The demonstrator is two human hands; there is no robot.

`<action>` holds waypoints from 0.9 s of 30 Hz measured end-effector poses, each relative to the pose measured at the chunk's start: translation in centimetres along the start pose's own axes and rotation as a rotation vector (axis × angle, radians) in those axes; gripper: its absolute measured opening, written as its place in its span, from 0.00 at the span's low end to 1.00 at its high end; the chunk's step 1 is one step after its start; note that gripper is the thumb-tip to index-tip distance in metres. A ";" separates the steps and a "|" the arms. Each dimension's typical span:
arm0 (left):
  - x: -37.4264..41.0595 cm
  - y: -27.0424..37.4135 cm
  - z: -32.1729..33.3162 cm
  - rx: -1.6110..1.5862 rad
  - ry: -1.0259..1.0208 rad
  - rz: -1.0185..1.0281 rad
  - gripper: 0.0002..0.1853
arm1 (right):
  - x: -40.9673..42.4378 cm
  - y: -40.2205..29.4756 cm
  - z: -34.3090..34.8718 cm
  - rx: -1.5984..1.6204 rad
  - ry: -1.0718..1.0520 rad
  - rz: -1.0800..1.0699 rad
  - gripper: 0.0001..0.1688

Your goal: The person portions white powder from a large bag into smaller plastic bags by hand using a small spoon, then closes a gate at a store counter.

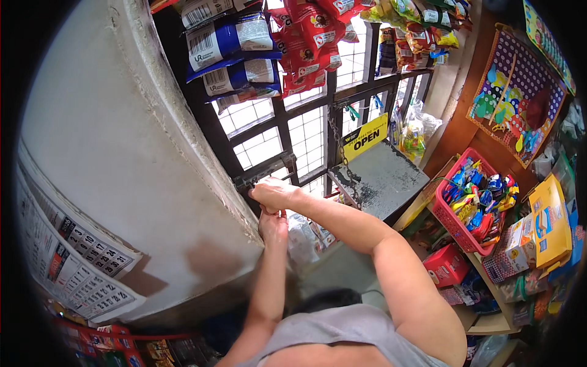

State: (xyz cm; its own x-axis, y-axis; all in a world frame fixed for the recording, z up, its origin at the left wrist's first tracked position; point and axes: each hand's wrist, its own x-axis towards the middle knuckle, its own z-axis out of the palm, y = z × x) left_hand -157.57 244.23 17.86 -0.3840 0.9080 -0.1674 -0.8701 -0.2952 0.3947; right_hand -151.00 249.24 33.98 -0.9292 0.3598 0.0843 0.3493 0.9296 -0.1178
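Note:
My right hand (274,192) is curled at the dark metal latch (266,173) on the left side of the barred window frame. Its fingertips are hidden, so what they grip does not show. Just below it, my left hand (273,225) is raised against the frame's edge beside the white wall, its fingers partly behind my right hand. To the right of both hands, a chain (338,142) hangs down over a worn grey metal shelf (390,176). A yellow sign reading "OPEN" (365,136) leans at the back of that shelf.
Blue snack packs (229,43) and red snack packs (309,50) hang over the window. At right, a pink plastic basket (458,227) of small packets stands by a yellow carton (550,225) and a red box (445,266). Calendars (87,270) hang on the left wall.

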 end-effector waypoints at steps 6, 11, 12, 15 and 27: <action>0.2 -0.4 0.4 -0.081 0.000 -0.002 0.11 | 0.2 0.3 -0.4 -0.015 -0.030 -0.011 0.13; 0.0 -0.8 0.8 -0.107 -0.083 0.016 0.13 | 0.1 0.7 0.0 -0.005 0.002 -0.010 0.13; 0.0 -0.8 1.0 -0.107 -0.076 0.017 0.13 | 0.2 0.6 -0.1 0.002 -0.008 -0.004 0.13; -0.5 -0.6 1.5 -0.120 -0.027 0.012 0.12 | 0.1 0.4 -0.2 0.014 -0.038 0.002 0.12; -1.0 -0.6 2.5 -0.124 0.016 0.095 0.14 | -0.4 0.8 0.1 0.010 0.039 -0.064 0.13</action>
State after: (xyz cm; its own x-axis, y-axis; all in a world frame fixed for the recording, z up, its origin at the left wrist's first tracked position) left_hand -155.88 244.25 20.01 -0.4708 0.8695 -0.1494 -0.8606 -0.4152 0.2950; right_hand -150.38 249.82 33.74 -0.9441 0.3029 0.1302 0.2882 0.9499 -0.1208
